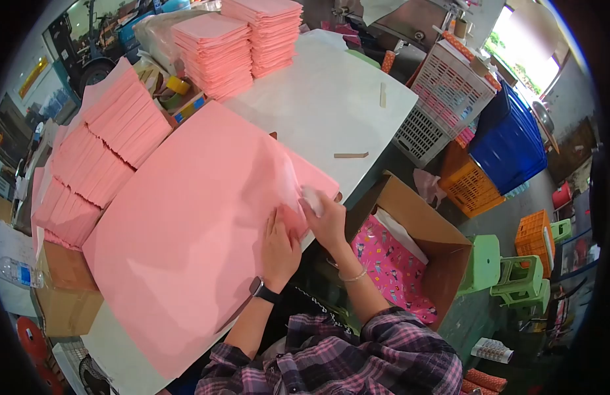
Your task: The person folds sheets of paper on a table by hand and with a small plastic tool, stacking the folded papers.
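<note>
A large pink sheet (180, 217) lies spread over the white table (318, 85), with its right part lifted or folded near my hands. My left hand (280, 253), with a dark watch at the wrist, rests on the sheet with its fingers extended. Just right of it, my right hand (326, 220) is closed at the sheet's right edge, around something whitish that I cannot make out. Stacks of folded pink paper (212, 49) stand at the table's back, and more pink bundles (101, 145) lean at the left.
An open cardboard box (443, 240) with pink patterned material stands right of the table. Beyond are a white crate (453, 85), a blue bin (509, 141), orange crates (473, 187) and green stools (479, 263). A brown carton (68, 306) sits at the left.
</note>
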A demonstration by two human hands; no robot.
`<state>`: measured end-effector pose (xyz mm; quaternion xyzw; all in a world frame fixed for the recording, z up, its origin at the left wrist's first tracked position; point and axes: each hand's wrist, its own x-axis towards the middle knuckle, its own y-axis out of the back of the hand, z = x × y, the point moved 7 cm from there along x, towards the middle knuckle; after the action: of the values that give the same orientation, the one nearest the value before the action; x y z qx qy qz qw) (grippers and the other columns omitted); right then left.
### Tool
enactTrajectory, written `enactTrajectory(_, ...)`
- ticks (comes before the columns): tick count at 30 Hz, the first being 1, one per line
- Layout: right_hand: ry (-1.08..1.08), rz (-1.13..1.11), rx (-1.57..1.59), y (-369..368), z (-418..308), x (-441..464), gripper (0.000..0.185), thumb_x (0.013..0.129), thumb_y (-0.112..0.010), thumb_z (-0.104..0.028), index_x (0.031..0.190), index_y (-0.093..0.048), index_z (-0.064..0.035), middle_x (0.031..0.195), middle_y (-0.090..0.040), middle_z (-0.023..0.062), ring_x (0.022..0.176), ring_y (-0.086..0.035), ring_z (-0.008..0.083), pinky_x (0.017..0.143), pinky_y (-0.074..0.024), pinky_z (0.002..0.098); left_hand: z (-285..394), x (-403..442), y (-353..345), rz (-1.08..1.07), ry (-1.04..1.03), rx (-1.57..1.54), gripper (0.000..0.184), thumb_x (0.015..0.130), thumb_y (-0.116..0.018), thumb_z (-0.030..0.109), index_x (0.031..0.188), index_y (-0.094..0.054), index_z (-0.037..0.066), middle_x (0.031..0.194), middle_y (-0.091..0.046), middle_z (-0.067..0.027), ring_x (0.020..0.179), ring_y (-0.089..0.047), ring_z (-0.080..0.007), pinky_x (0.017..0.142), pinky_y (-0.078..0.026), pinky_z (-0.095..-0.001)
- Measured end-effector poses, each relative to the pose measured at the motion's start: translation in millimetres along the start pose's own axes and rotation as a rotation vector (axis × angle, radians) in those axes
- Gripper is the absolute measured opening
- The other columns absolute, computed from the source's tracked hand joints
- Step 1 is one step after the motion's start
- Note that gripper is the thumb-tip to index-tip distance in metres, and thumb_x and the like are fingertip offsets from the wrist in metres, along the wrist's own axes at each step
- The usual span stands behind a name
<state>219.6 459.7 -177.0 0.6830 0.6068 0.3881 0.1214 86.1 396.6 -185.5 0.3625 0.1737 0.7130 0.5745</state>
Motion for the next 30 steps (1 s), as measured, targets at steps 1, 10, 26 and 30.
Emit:
enactTrajectory(1, 0.002, -0.009, 0.003, -5, 4, 0, 0.047, 0.087, -0.069, -0.029, 0.125, -0.058, -0.0017, 0.084, -0.069, 0.014, 0.06, -0.063, 0.0281, 0.059, -0.0506, 0.0325, 0, 0, -1, -0.016, -0.008, 0.007, 0.049, 0.09, -0.051, 0.014, 0.133, -0.041, -0.01, 0.135, -0.046, -0.0309, 0.127, -0.041, -0.0464, 0.109, -0.033, -0.0484)
enactTrajectory(10, -0.583, -0.033, 0.849, 3, 47, -3, 0.056, 0.094, -0.058, -0.045, 0.109, -0.063, 0.0087, 0.095, -0.07, 0.0144, 0.064, -0.063, 0.0143, 0.058, -0.0453, 0.0263, 22, 0, -6, -0.104, -0.18, 0.402, 0.049, 0.092, -0.055, 0.021, 0.138, -0.045, 0.008, 0.143, -0.038, -0.0281, 0.133, -0.036, -0.0428, 0.112, -0.029, -0.0483)
enactTrajectory(26, -0.042, 0.146, -0.275, 7, -25, 0, 0.017, 0.079, -0.069, -0.015, 0.09, -0.067, -0.0023, 0.083, -0.068, 0.0118, 0.074, -0.066, 0.0311, 0.06, -0.0521, 0.0399, 15, 0, 42, 0.013, -0.083, 0.141, 0.052, 0.093, -0.051, 0.022, 0.141, -0.041, 0.006, 0.15, -0.031, -0.0229, 0.141, -0.025, -0.039, 0.116, -0.022, -0.0487)
enactTrajectory(30, 0.435, 0.078, -0.233, -11, -107, -17, 0.026, 0.071, -0.068, -0.008, 0.096, -0.063, -0.0043, 0.097, -0.067, 0.0119, 0.093, -0.065, 0.0319, 0.064, -0.0553, 0.0412, -51, -50, 177, 0.054, -0.026, 0.222, 0.041, 0.092, -0.049, 0.014, 0.132, -0.05, 0.002, 0.138, -0.046, -0.0224, 0.134, -0.037, -0.0384, 0.112, -0.029, -0.048)
